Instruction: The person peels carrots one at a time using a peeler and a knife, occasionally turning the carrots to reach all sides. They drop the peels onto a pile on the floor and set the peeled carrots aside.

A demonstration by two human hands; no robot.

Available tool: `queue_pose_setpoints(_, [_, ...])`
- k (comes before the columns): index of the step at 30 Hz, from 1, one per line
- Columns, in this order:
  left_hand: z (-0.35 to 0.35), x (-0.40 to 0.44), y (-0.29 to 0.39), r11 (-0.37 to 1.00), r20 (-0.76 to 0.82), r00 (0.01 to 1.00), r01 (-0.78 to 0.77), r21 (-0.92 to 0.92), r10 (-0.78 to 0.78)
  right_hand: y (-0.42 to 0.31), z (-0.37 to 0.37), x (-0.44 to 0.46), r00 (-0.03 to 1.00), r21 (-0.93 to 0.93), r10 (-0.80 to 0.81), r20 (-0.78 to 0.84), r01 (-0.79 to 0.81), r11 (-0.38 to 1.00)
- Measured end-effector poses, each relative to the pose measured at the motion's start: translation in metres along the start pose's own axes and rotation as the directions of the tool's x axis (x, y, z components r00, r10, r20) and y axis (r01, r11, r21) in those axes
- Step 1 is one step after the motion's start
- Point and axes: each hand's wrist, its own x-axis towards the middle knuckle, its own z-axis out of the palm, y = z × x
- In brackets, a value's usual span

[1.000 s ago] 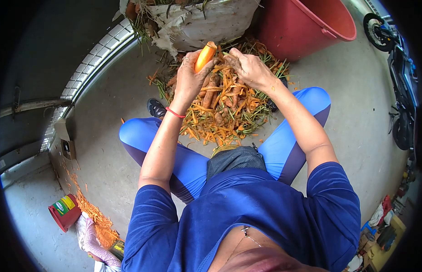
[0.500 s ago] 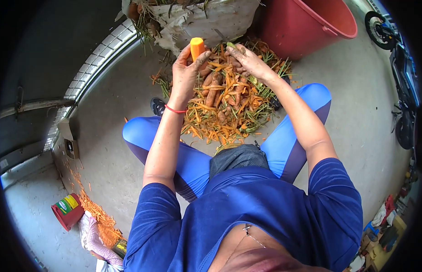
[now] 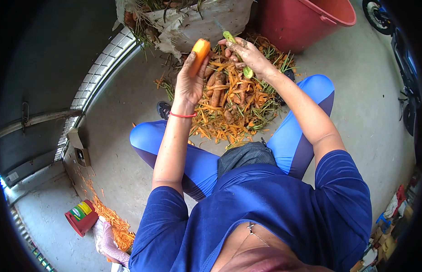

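My left hand (image 3: pixel 192 80) is closed around a peeled orange carrot (image 3: pixel 202 52), held tilted with its cut end up. In my right hand (image 3: pixel 251 56) is a green-handled knife (image 3: pixel 228 36); its thin, blurred blade points up and away from me. Both hands are soiled and hover over the far part of a heap on the floor. Brown, unpeeled carrots (image 3: pixel 216 88) lie in that heap among orange peels (image 3: pixel 220 131) and cut green stems (image 3: pixel 261 119). The carrot and the knife are apart.
Beyond the heap stand a torn white sack (image 3: pixel 202 22) of carrots and a large red tub (image 3: pixel 292 27). Behind me at left, a red bucket (image 3: pixel 81 218) lies near orange shreds (image 3: pixel 113 222). A motorcycle (image 3: pixel 403 68) is at the right.
My left hand has turned and tilted the carrot rightward. My right hand has turned, showing more of the green handle. The whole view has shifted slightly.
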Motion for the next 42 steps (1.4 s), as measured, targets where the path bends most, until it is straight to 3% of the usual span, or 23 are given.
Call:
queue_pose_setpoints(3, [-0.003, -0.003, -0.001, 0.961, 0.112, 0.983, 0.170, -0.218, -0.149, -0.005, 0.003, -0.006, 0.994, -0.056, -0.103, -0.018, 0.102, 0.993])
queue_pose_setpoints(7, [-0.006, -0.006, -0.001, 0.896, 0.469, 0.846, 0.390, -0.213, -0.256, -0.008, -0.004, -0.011, 0.974, -0.326, -0.228, -0.010, 0.213, 0.921])
queue_pose_setpoints(9, [-0.002, -0.011, 0.001, 0.956, 0.375, 0.887, 0.295, -0.008, -0.270, 0.003, -0.011, -0.009, 0.970, -0.431, -0.243, -0.003, 0.218, 0.876])
queue_pose_setpoints(10, [0.005, -0.017, 0.001, 0.965, 0.257, 0.941, 0.169, 0.200, -0.218, 0.002, -0.012, -0.011, 0.970, -0.480, -0.244, 0.012, 0.220, 0.850])
queue_pose_setpoints(11, [0.009, -0.022, 0.000, 0.909, 0.152, 0.979, 0.061, 0.411, -0.134, 0.001, -0.012, -0.012, 0.969, -0.527, -0.245, 0.027, 0.222, 0.820])
queue_pose_setpoints(13, [-0.005, -0.014, -0.005, 0.817, 0.187, 0.976, -0.017, 0.576, -0.112, -0.004, -0.010, -0.021, 0.964, -0.615, -0.256, 0.076, 0.247, 0.748])
queue_pose_setpoints(15, [-0.015, -0.005, -0.014, 0.515, 0.078, 0.993, -0.114, 0.850, 0.091, 0.002, -0.009, -0.023, 0.924, -0.700, -0.366, 0.112, 0.335, 0.631])
queue_pose_setpoints(16, [-0.020, 0.001, -0.016, 0.397, 0.179, 0.962, -0.250, 0.883, 0.209, 0.003, -0.007, -0.027, 0.907, -0.733, -0.393, 0.152, 0.370, 0.571])
queue_pose_setpoints(19, [-0.030, 0.006, -0.017, 0.181, 0.213, 0.926, -0.278, 0.943, 0.312, 0.008, -0.002, -0.030, 0.862, -0.790, -0.444, 0.246, 0.444, 0.424])
queue_pose_setpoints(22, [-0.026, 0.003, -0.017, 0.158, 0.183, 0.930, -0.243, 0.957, 0.318, 0.010, 0.000, -0.031, 0.827, -0.816, -0.479, 0.293, 0.478, 0.327])
queue_pose_setpoints(28, [-0.014, -0.005, -0.013, 0.120, 0.204, 0.938, -0.245, 0.962, 0.280, 0.004, 0.000, -0.032, 0.888, -0.857, -0.369, 0.273, 0.399, 0.326])
queue_pose_setpoints(31, [-0.011, -0.008, -0.011, 0.033, 0.209, 0.936, -0.227, 0.973, 0.283, 0.014, -0.004, -0.026, 0.839, -0.848, -0.439, 0.323, 0.463, 0.260])
queue_pose_setpoints(34, [-0.005, -0.018, -0.015, 0.030, 0.308, 0.931, -0.320, 0.947, 0.197, 0.012, -0.001, -0.023, 0.979, -0.902, -0.051, 0.196, 0.201, 0.382])
queue_pose_setpoints(36, [0.010, -0.036, -0.025, 0.097, 0.430, 0.896, -0.440, 0.893, 0.106, 0.071, -0.037, -0.006, 0.973, -0.948, 0.076, 0.219, 0.194, 0.252])
queue_pose_setpoints(37, [0.008, -0.034, -0.022, 0.113, 0.397, 0.913, -0.405, 0.907, 0.090, 0.096, -0.049, -0.002, 0.969, -0.966, 0.143, 0.199, 0.169, 0.198])
queue_pose_setpoints(38, [0.004, -0.036, -0.025, 0.151, 0.350, 0.934, -0.357, 0.922, 0.072, 0.085, -0.045, -0.005, 0.964, -0.923, 0.087, 0.253, 0.214, 0.319])
queue_pose_setpoints(39, [0.004, -0.032, -0.028, 0.198, 0.308, 0.947, -0.321, 0.926, 0.094, 0.071, -0.041, -0.005, 0.969, -0.924, 0.176, 0.172, 0.097, 0.369])
queue_pose_setpoints(40, [0.001, -0.027, -0.019, 0.189, 0.261, 0.963, -0.270, 0.944, 0.071, 0.058, -0.044, -0.006, 0.989, -0.865, 0.067, 0.129, 0.079, 0.495])
queue_pose_setpoints(41, [-0.001, -0.023, -0.010, 0.055, 0.250, 0.961, -0.257, 0.965, 0.117, 0.053, -0.034, -0.008, 0.996, -0.768, -0.029, 0.084, 0.083, 0.635])
queue_pose_setpoints(42, [-0.015, -0.013, -0.010, 0.148, 0.244, 0.961, -0.262, 0.954, 0.129, 0.013, -0.021, -0.017, 0.988, -0.668, 0.142, -0.055, -0.142, 0.730])
